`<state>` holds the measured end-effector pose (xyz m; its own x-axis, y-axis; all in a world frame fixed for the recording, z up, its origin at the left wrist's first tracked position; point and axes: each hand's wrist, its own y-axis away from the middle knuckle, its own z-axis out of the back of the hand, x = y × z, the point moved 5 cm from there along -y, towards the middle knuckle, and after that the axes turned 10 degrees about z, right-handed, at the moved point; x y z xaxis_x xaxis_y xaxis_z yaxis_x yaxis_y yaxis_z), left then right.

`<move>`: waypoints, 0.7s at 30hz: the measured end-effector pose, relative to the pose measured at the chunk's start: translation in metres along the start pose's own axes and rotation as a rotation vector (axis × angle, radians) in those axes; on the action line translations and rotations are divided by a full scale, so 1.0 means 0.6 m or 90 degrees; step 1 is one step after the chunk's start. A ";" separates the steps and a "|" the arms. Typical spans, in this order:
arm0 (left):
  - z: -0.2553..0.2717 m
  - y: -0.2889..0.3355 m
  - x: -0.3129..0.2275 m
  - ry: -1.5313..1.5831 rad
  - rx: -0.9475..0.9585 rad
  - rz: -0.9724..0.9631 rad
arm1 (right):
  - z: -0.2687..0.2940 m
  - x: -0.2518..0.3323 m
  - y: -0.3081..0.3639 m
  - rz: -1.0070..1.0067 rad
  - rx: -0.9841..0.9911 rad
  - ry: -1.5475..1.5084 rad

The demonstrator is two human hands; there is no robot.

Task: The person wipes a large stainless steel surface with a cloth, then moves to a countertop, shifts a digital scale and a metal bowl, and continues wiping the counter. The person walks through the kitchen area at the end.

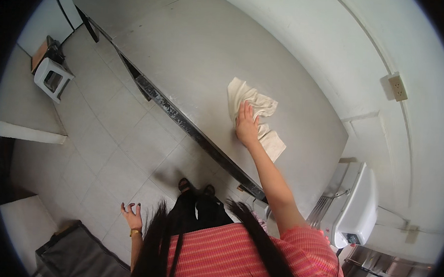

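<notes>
A crumpled cream cloth point(269, 108) lies on the grey tabletop point(186, 51). My right hand point(247, 126) rests flat on it, fingers stretched out and pressing it against the surface. Folds of the cloth spread beyond the fingertips and to the right of the wrist. At the lower left, my left hand point(131, 216) hangs in the air beside my body, over the floor. Its fingers are apart and slightly bent, with nothing in them. A bracelet circles that wrist.
The table's dark, worn front edge point(182, 122) runs diagonally before me. A white appliance point(356, 205) stands at the table's right end, near a wall outlet point(398, 87). A white stool point(53, 78) is far left; a dark grey padded piece point(83, 254) sits lower left.
</notes>
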<state>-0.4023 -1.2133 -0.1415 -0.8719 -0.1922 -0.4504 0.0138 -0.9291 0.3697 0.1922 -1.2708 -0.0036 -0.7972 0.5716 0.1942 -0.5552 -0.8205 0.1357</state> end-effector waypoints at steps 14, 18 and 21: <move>-0.059 -0.034 0.093 -0.066 0.085 -0.035 | 0.011 0.041 0.016 0.184 -0.078 0.105; -0.021 -0.028 -0.029 -0.067 0.060 -0.056 | 0.026 -0.160 0.064 -0.120 -0.130 0.065; 0.001 -0.038 -0.064 -0.064 0.044 -0.099 | 0.039 -0.369 0.204 -0.363 -0.196 0.030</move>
<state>-0.3697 -1.1844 -0.1322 -0.9057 -0.0119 -0.4237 -0.1559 -0.9202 0.3591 0.3063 -1.4979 -0.0074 -0.3627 0.9229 0.1295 -0.9315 -0.3546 -0.0815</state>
